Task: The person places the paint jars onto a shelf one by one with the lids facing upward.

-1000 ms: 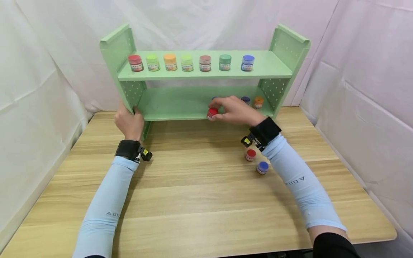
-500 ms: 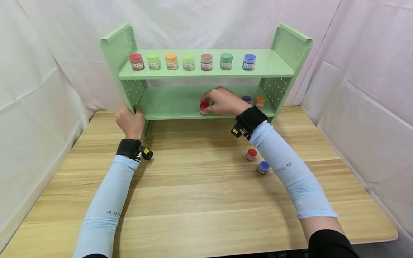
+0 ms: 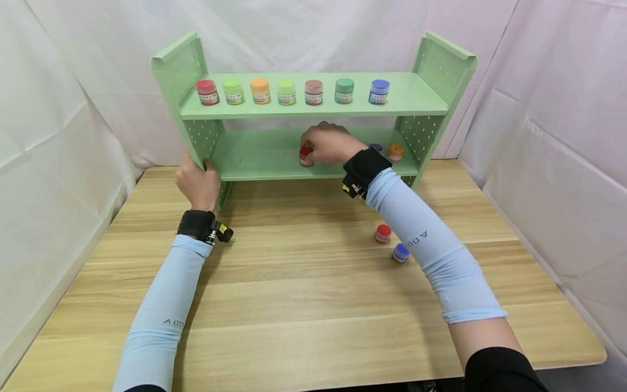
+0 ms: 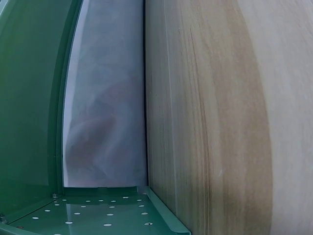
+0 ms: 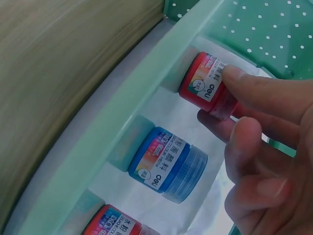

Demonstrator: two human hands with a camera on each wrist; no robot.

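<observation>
A small red paint jar (image 3: 305, 157) is pinched between thumb and fingers of my right hand (image 3: 334, 142) at the front of the lower shelf. In the right wrist view the red jar (image 5: 203, 81) appears upright on the shelf surface, its label facing out. A blue paint jar (image 5: 164, 159) and another red jar (image 5: 115, 224) stand beside it, hidden behind the hand in the head view. My left hand (image 3: 198, 184) grips the left side panel of the green two-tier shelf (image 3: 254, 173); the left wrist view shows only shelf, cloth and table.
Several paint jars line the upper shelf (image 3: 409, 98), from red to blue. An orange jar (image 3: 395, 153) and a dark blue jar (image 3: 375, 147) stand at the lower shelf's right. A red-lidded jar (image 3: 383, 233) and a blue-lidded jar (image 3: 400, 253) stand on the wooden table (image 3: 294, 305).
My right hand has carried the red jar leftward and back onto the lower shelf, from its front edge. The left hand stays on the side panel.
</observation>
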